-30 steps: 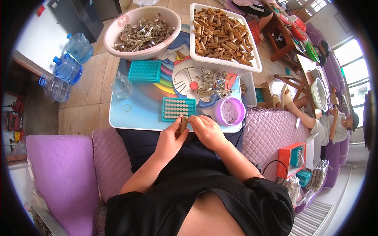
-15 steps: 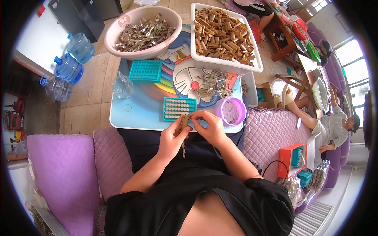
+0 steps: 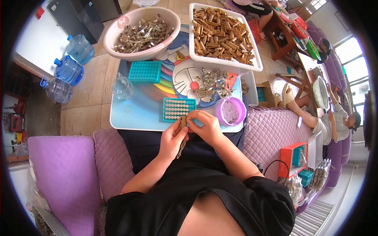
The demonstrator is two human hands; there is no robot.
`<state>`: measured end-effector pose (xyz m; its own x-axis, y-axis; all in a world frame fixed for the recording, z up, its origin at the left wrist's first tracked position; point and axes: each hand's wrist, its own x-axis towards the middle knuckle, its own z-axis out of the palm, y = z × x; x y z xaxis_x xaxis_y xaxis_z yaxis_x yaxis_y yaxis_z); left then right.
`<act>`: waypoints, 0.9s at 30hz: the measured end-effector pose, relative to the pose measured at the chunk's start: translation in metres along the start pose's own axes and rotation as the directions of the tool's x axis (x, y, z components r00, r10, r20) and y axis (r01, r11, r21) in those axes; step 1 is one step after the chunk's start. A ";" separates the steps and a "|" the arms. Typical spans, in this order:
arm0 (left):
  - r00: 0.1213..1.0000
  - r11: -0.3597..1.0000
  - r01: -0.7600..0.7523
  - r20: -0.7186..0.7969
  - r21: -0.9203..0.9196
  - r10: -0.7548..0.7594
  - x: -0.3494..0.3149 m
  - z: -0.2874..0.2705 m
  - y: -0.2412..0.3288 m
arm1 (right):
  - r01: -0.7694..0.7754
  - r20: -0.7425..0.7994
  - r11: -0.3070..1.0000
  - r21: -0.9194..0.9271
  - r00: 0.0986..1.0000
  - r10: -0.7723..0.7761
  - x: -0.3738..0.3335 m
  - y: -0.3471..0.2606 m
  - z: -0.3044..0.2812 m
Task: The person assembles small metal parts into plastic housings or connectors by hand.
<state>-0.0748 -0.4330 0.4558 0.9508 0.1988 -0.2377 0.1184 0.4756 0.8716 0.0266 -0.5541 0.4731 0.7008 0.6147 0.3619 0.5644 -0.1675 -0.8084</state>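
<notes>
My left hand [image 3: 171, 138] grips a short brown bamboo-like piece [image 3: 183, 121], held upright just over the table's front edge. A thin braided cord [image 3: 181, 150] dangles below that hand. The fingers of my right hand [image 3: 206, 128] are pinched together against the piece's upper right side; whether they hold something small is hidden. Just beyond my hands lies a teal tray [image 3: 162, 112] with rows of small round pale pieces. To the right stands a purple bowl [image 3: 244, 114] holding pale lilac bits. A loose pile of small corded, silvery pieces [image 3: 214, 82] lies behind it.
At the back are a pink basin [image 3: 175, 37] of corded pieces and a white bin [image 3: 192, 43] of brown tube-like pieces. A second teal tray [image 3: 145, 71] and a clear jug [image 3: 122, 87] stand left. Water bottles [image 3: 69, 69] line the floor. A person [image 3: 338, 122] sits at right.
The brown piece has tilted slightly and sits a little further left between my fingers. My right hand has shifted slightly left with it, and the dangling cord has swung left.
</notes>
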 end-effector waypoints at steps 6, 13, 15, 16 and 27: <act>0.810 0.979 0.168 0.581 -0.111 -0.073 0.006 -0.013 0.013 | -0.186 0.412 0.866 0.465 0.911 -0.025 0.006 -0.009 -0.044; 0.774 0.976 0.203 0.624 -0.084 -0.107 0.004 -0.002 0.023 | 0.170 -0.298 0.346 0.923 0.883 0.363 0.003 0.063 -0.156; 0.785 0.977 0.205 0.606 -0.060 -0.128 0.006 -0.010 0.018 | 0.256 -0.393 0.323 0.911 0.776 0.494 -0.012 0.115 -0.186; 0.792 0.977 0.210 0.593 -0.038 -0.147 0.007 -0.012 0.016 | 0.271 -0.433 0.341 0.900 0.643 0.632 -0.029 0.155 -0.197; 0.859 0.980 0.201 0.482 -0.003 -0.174 0.019 -0.024 0.011 | -0.432 -0.696 0.871 0.233 0.552 0.459 -0.056 0.294 -0.228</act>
<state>-0.0624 -0.4032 0.4508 0.9339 -0.3247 -0.1497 0.3058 0.5084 0.8050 0.2524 -0.8134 0.3213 0.9496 -0.2744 0.1515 0.0875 -0.2321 -0.9688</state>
